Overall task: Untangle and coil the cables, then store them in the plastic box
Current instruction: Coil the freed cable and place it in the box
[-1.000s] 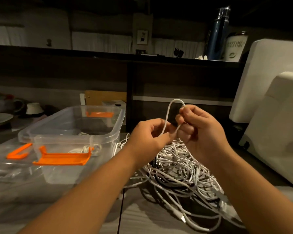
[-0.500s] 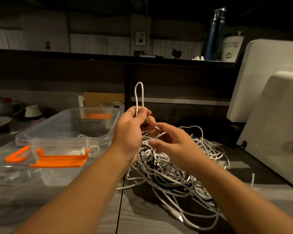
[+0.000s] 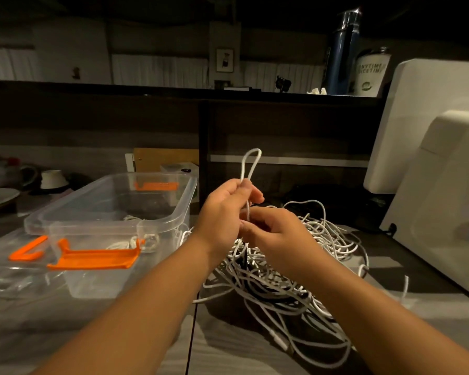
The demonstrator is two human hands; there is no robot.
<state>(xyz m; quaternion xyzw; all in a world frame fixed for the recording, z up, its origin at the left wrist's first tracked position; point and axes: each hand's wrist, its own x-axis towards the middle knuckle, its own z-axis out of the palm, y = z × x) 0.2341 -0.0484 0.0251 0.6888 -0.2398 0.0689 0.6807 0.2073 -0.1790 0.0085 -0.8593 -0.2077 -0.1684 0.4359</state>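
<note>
Grey bench (image 3: 222, 353) nearest the camera carries the tangle of white cables (image 3: 282, 282), mostly unsorted. Above it the left hand (image 3: 222, 212) pinches one doubled white cable (image 3: 246, 209), its loop (image 3: 255, 149) standing upright. A second ago the right hand (image 3: 279, 234) held that loop; it has since dropped just below, fingers curled on the hanging strands. That suggests a coil is only starting. Farther left the clear plastic box (image 3: 184, 201) stands open, with a few cables inside.

Dim, warm light leaves the background dark and grainy. The white cable pile (image 3: 276, 266) casts a dark shadow on the table (image 3: 241, 353). Wide-angle distortion bends the frame edges, and fine detail is soft.
</note>
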